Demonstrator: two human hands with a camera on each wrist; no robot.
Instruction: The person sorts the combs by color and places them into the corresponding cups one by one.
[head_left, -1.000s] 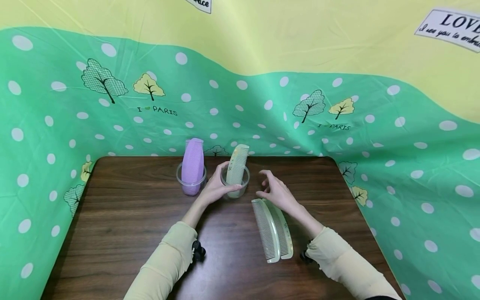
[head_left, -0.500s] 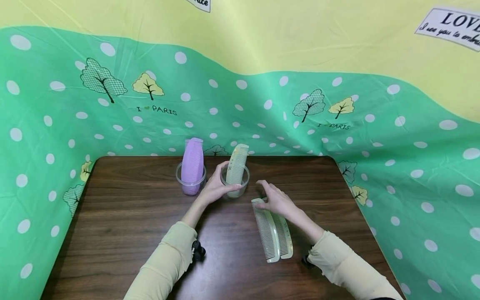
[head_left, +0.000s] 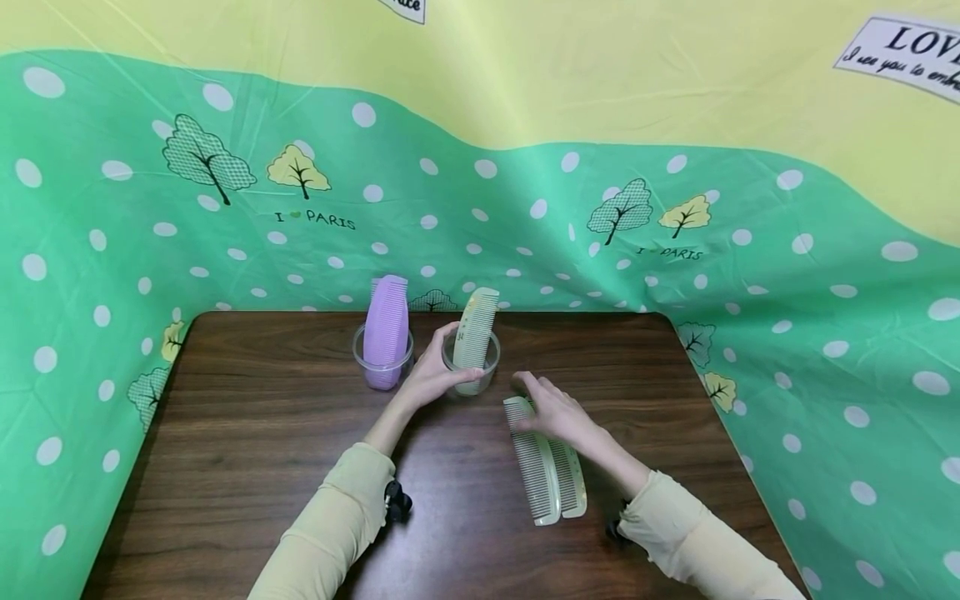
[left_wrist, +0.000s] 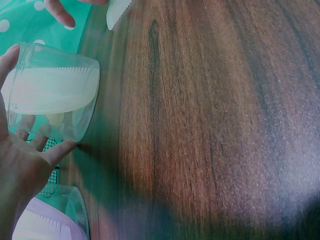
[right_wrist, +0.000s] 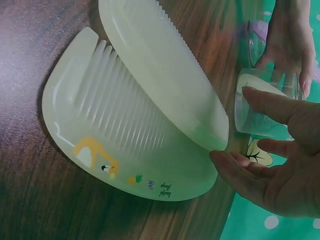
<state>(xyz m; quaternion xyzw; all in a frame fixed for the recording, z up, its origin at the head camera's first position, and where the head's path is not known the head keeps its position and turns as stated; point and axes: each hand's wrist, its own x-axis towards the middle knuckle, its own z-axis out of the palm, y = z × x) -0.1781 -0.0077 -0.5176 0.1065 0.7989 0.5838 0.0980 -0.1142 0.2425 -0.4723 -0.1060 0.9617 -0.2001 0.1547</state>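
Note:
My left hand (head_left: 429, 377) grips a clear plastic cup (head_left: 493, 360), its thumb in front and fingers behind. A pale green comb (head_left: 472, 333) stands tilted inside that cup, teeth to the right. On the table to the right lie two more pale green combs, the left one (head_left: 537, 467) partly overlapping the right one (head_left: 573, 483), which bears a yellow animal print in the right wrist view. My right hand (head_left: 558, 417) is over their far ends. In the right wrist view, one fingertip (right_wrist: 216, 156) is right at the end of the printed comb (right_wrist: 155, 175); thumb and fingers are apart.
Left of the held cup stands another clear cup (head_left: 409, 367) with a purple comb (head_left: 386, 325) upright in it. Both cups are near the back edge of the dark wooden table (head_left: 262, 467). A green and yellow printed cloth (head_left: 480, 192) hangs behind and at both sides.
My right hand has come down and toward me, from beyond the two lying combs to over their far ends. The left hand and its cup have stayed in place.

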